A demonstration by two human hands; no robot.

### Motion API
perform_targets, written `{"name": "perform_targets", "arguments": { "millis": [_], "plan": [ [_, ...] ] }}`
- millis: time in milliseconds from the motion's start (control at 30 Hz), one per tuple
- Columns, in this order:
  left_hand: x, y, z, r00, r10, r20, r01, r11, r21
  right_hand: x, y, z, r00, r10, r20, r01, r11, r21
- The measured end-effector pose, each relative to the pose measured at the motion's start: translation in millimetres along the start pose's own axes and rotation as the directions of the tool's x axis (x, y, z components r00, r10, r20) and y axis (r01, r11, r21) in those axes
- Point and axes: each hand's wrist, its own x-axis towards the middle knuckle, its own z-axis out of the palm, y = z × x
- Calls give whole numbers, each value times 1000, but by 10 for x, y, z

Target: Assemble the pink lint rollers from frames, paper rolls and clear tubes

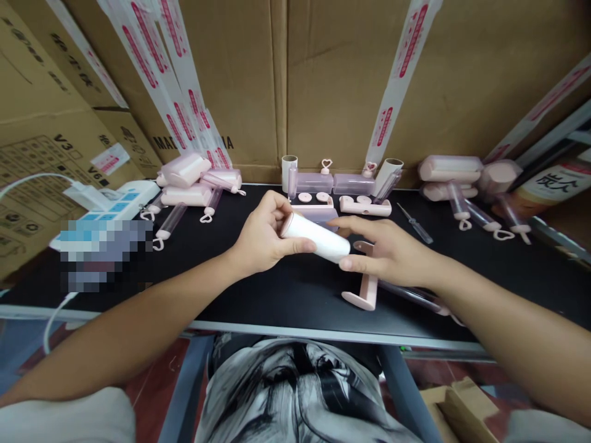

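Note:
My left hand (261,237) and my right hand (392,252) together hold a white paper roll (316,237) above the black table mat (258,289). Left fingers wrap round the roll's left end. Right thumb and fingertips pinch its right end. Under my right hand a pink plastic roller frame (364,289) stands on the mat, partly hidden by the hand. A clear tube with a pink handle (415,297) lies beneath my right wrist.
Pink cases (184,178), clear tubes with heart handles (480,218), lids and another roll (386,175) line the back. A screwdriver (415,224) lies right of centre. A power strip (115,203) sits at left. Taped cardboard boxes (323,80) wall the back.

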Motion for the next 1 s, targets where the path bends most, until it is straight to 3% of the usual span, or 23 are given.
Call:
{"name": "perform_targets", "arguments": {
  "millis": [133, 300, 433, 667, 767, 867, 933, 1000],
  "plan": [
    [8, -10, 45, 997, 43, -63, -47, 997, -58, 27, -38, 126, 993, 67, -100, -48, 982, 184],
    [52, -48, 56, 999, -25, -20, 22, 990, -136, 105, -47, 153, 937, 267, -227, -83, 799, 596],
    [97, -48, 92, 993, -118, -25, 111, 974, -197, 130, -148, 139, 899, 326, -292, -84, 784, 615],
    [95, 37, 163, 974, -215, -77, 187, 946, -266, 99, -173, 127, 876, 257, -408, -18, 863, 505],
    [82, 38, 106, 952, -304, -30, 293, 936, -194, 112, -73, 135, 892, 281, -354, -48, 838, 544],
    [83, 8, 14, 894, -447, 26, 446, 895, 9, 150, 66, 156, 926, 336, -173, -172, 781, 600],
    [92, -10, -43, 867, -499, 21, 489, 856, 167, 169, 153, 180, 932, 360, -50, -256, 747, 613],
    [105, -17, -92, 862, -507, -6, 483, 819, 310, 172, 218, 209, 933, 359, -4, -285, 747, 601]
  ]
}}
